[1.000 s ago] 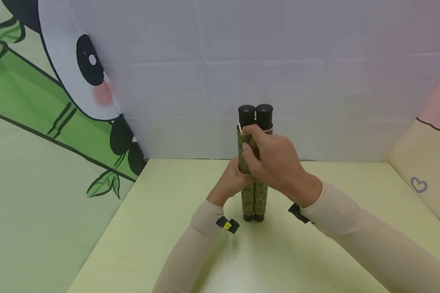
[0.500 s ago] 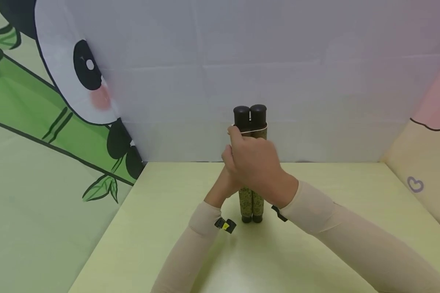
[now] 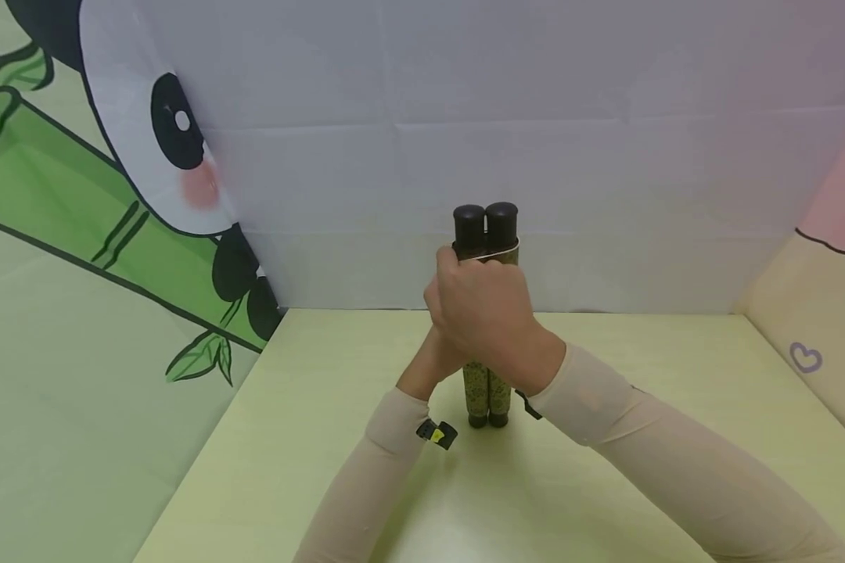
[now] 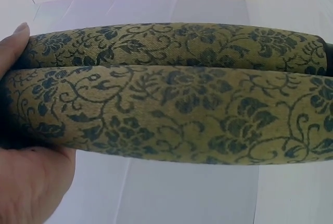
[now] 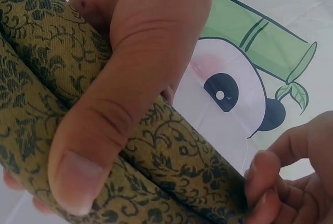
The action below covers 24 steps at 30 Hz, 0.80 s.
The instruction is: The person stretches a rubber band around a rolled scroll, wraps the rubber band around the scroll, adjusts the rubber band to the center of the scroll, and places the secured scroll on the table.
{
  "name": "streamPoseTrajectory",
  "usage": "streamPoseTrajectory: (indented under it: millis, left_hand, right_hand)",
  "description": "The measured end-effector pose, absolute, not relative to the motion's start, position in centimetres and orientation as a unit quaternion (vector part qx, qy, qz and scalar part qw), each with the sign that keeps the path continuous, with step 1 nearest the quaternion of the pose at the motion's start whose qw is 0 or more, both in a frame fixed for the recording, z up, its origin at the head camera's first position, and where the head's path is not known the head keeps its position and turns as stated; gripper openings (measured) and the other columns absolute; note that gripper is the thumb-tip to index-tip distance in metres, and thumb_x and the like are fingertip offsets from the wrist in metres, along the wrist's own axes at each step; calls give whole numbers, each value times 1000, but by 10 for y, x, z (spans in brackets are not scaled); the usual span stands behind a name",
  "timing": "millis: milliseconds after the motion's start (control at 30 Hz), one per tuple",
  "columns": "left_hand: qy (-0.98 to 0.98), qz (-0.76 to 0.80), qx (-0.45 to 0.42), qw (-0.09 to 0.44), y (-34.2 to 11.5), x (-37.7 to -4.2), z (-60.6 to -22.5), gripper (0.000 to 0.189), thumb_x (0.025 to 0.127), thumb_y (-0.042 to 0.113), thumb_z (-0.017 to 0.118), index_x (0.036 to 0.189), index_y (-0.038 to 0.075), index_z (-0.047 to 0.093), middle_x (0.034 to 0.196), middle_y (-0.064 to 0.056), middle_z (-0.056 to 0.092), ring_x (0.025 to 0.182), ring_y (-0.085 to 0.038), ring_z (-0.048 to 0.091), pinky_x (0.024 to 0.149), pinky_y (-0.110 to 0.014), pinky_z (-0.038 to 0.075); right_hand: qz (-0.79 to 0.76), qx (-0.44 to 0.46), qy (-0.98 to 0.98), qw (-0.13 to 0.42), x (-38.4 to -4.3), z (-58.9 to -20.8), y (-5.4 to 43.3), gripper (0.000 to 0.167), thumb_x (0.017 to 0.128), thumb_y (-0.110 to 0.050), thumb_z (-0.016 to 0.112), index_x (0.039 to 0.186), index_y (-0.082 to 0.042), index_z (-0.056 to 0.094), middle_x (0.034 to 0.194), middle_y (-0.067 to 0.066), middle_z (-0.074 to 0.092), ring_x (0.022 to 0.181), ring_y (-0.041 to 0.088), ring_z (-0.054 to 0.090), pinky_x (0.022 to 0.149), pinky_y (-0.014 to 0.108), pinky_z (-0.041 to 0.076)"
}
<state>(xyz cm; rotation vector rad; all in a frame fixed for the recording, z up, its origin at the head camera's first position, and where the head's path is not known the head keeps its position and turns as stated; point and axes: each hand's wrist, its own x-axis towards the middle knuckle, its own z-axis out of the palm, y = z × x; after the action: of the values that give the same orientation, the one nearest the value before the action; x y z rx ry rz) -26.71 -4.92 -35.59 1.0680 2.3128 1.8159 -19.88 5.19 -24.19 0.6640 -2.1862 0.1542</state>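
Observation:
Two long rods [image 3: 476,385], covered in olive brocade with a dark floral pattern, stand upright side by side. They have black caps [image 3: 469,224] on top and dark lower ends. A thin white band [image 3: 505,252] crosses them just below the caps. My left hand [image 3: 433,358] grips both rods around the middle, partly hidden behind my right; its thumb [image 5: 82,180] lies across the cloth in the right wrist view. My right hand [image 3: 486,306] is in front, fingers curled at the rods' left side, where the slanting band meets it. The right fingertips [image 5: 263,167] touch the rods' edge.
A pale yellow tabletop [image 3: 253,469] spreads beneath the hands. Whether the rods touch it, I cannot tell. Behind rises a pale cloth backdrop [image 3: 338,180] with a panda drawing [image 3: 172,125] at the left. A side panel [image 3: 810,313] bounds the right.
My right hand has moved left and slightly down across the rods, from pinching near the band to fingers curled at their left side. The left hand keeps its grip.

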Motion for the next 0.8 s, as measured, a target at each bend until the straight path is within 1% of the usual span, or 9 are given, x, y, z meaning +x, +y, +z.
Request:
streamPoseTrajectory:
  millis: [133, 267, 400, 467, 533, 600, 667, 733, 800]
  left_hand:
    - [772, 540, 334, -23, -49, -268, -355, 4, 103, 4, 58, 101, 3, 55, 90, 0, 45, 90, -14, 42, 81, -32, 34]
    - [789, 515, 332, -40, -51, -266, -356, 16, 101, 6, 62, 115, 2, 56, 104, -6, 52, 97, -19, 47, 85, -31, 40]
    - [791, 497, 351, -66, -52, -263, -356, 24, 102, 8, 61, 124, 2, 53, 109, -7, 54, 98, -19, 50, 84, -32, 43]
    - [780, 504, 363, -73, -51, -263, -356, 27, 103, 8, 60, 128, 3, 51, 107, -6, 54, 96, -16, 50, 82, -31, 43]
    - [763, 528, 367, -68, -51, -262, -357, 24, 103, 8, 59, 125, 2, 54, 97, -4, 55, 84, -14, 50, 75, -30, 43]
    - [738, 563, 368, -50, -50, -262, -359, 17, 101, 8, 60, 116, 0, 58, 80, -1, 53, 69, -13, 46, 66, -31, 41]
    - [718, 594, 360, -33, -52, -260, -362, 13, 99, 7, 63, 110, 0, 61, 72, 0, 53, 60, -14, 43, 61, -31, 39]
    - [705, 617, 350, -16, -52, -259, -364, 18, 96, 9, 67, 113, 2, 64, 75, -1, 61, 62, -14, 49, 62, -30, 43]
    - [699, 624, 348, -8, -52, -257, -364, 27, 95, 12, 71, 120, 5, 65, 90, -3, 68, 74, -16, 60, 70, -31, 51]
  right_hand:
    - [44, 277, -872, 402, -199, -241, 54, 17, 90, -8, 59, 74, -4, 54, 46, 0, 39, 37, 19, 44, 35, 40, 45]
    - [50, 292, -872, 390, -200, -244, 58, 19, 92, -9, 60, 74, -4, 56, 48, 0, 41, 38, 19, 45, 35, 39, 45]
    - [84, 317, -861, 389, -198, -247, 65, 15, 95, -9, 58, 81, -2, 61, 50, 0, 47, 41, 20, 50, 37, 39, 46]
    - [98, 330, -852, 394, -197, -248, 71, 13, 96, -8, 57, 86, -2, 63, 51, 0, 49, 41, 19, 51, 38, 38, 46]
    - [111, 337, -846, 397, -195, -248, 77, 12, 97, -9, 57, 89, -2, 63, 50, -1, 48, 40, 17, 48, 38, 37, 44]
    - [122, 337, -847, 393, -193, -249, 84, 11, 98, -10, 57, 91, -3, 63, 50, -2, 46, 39, 14, 43, 38, 34, 40]
    - [130, 334, -850, 386, -190, -248, 90, 11, 99, -12, 58, 92, -4, 63, 51, -4, 44, 40, 12, 38, 37, 32, 35]
    - [132, 330, -853, 382, -189, -247, 98, 13, 99, -14, 58, 91, -5, 64, 51, -5, 42, 40, 11, 33, 37, 30, 30]
    - [128, 332, -850, 388, -189, -246, 105, 13, 98, -15, 58, 91, -6, 65, 50, -6, 41, 40, 10, 31, 37, 29, 27]
